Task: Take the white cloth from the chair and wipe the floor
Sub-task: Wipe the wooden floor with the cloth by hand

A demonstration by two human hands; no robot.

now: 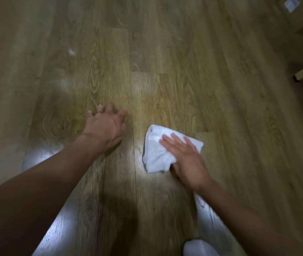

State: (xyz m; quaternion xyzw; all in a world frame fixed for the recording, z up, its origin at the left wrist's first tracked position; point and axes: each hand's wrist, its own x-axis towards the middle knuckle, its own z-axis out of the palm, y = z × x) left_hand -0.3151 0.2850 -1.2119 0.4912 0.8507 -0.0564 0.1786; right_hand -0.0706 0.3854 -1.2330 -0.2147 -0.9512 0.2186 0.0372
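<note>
Left hand (103, 127) rests palm-down on the wood floor (184, 52), arm extended, fingers straight and spread. Right hand (185, 159) presses flat on the white cloth (156, 156), fingers straight, slightly parted, thumb at its near edge. The cloth lies crumpled on the floor, apart from the left hand. Brown box (294, 15) at upper right; contents cannot be told.

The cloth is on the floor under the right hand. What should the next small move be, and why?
Probably push the cloth forward and left, toward the white speck. The right hand lies flat on the cloth and the left hand braces on the floor, so a wiping stroke looks ready.
</note>
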